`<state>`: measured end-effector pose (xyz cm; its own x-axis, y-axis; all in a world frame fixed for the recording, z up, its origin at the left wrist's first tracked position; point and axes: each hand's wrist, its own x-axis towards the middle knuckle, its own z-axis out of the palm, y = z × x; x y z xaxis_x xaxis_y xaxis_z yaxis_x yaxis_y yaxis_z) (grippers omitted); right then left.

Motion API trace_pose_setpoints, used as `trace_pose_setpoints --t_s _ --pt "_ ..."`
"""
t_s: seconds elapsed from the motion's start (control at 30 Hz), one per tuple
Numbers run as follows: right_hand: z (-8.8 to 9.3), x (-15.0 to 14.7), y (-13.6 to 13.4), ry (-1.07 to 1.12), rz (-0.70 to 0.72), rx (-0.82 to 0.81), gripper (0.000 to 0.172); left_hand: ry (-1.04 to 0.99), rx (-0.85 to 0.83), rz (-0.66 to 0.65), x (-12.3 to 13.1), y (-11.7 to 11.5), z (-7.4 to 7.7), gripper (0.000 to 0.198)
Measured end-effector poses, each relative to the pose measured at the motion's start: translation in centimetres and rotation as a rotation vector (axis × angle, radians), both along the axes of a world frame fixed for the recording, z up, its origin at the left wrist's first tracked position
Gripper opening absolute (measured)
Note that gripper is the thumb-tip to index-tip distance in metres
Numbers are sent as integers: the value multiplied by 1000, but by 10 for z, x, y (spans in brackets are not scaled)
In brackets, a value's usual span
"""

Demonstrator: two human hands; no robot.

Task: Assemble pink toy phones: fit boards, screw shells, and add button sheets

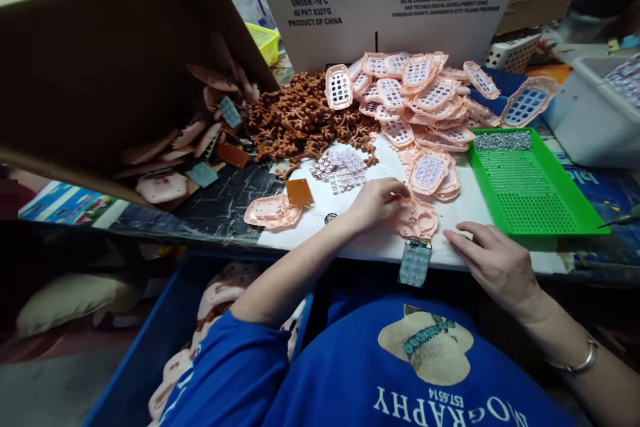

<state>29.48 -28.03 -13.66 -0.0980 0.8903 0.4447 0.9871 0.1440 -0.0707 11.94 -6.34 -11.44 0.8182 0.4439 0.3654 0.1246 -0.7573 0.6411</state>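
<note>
Bent fingers of my left hand (380,201) are closed at the upper left edge of an open pink plastic shell (426,219); what they pinch, if anything, is hidden. That shell lies inside-up near the table's front edge. A circuit board with a grey-blue rubber keypad (415,263) hangs from it over the edge. Just right of the shell, my right hand (495,260) is open, its fingers apart and holding nothing. Farther left lies another pink shell (273,212) with an orange-brown board (299,192) and a small round part (331,218) on wires.
Behind my hands are clear button pieces (343,170), a heap of brown plastic parts (305,113) and stacked pink covers (420,90). A green tray (560,203) stands right, a tilted cardboard box (100,53) left. Below the table, a blue bin (145,340) holds pink shells.
</note>
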Motion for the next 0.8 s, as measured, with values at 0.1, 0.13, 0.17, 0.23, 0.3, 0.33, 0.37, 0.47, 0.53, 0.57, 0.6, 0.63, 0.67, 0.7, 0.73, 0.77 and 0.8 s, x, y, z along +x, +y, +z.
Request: trace_pose_setpoints --t_s 0.1,0.13,0.17,0.23,0.3,0.33,0.37,0.47,0.53,0.57,0.6,0.63,0.67,0.7,0.73,0.77,0.8 --pt "-4 3 -7 -45 -16 -105 31 -47 105 47 -3 -17 -9 18" --pt "-4 3 -9 -29 -8 -135 33 -88 189 80 -8 -26 -9 19" --pt "-3 3 -11 2 3 -154 35 -128 271 105 -14 -37 -9 21" --pt "1 4 -14 94 22 -156 38 -166 369 75 -26 -61 -10 35" --pt "3 6 -15 181 22 -135 36 -108 505 -16 -35 -82 -13 60" --pt "4 7 -14 207 14 -129 34 -34 536 -25 -37 -91 -15 75" --pt "5 9 -13 220 9 -129 31 42 558 -22 -38 -97 -17 85" --pt "6 15 -8 244 34 -147 25 259 570 38 -39 -107 -19 86" --pt "7 18 -5 282 61 -153 23 317 573 70 -39 -108 -18 77" --pt "8 19 -4 303 68 -155 22 324 575 81 -40 -108 -17 74" --pt "10 19 -3 324 69 -165 20 319 576 86 -41 -108 -16 72" --pt "11 19 -2 347 65 -182 19 309 580 87 -42 -108 -16 71" --pt "13 18 -1 378 56 -203 17 303 584 87 -43 -109 -16 71" --pt "16 17 0 418 46 -224 16 302 590 86 -44 -109 -17 73" --pt "18 15 2 469 36 -239 14 304 595 85 -45 -109 -18 74" --pt "21 12 4 525 26 -247 13 301 602 85 -45 -110 -19 76" --pt "24 10 6 580 18 -248 12 292 610 87 -45 -110 -20 75"
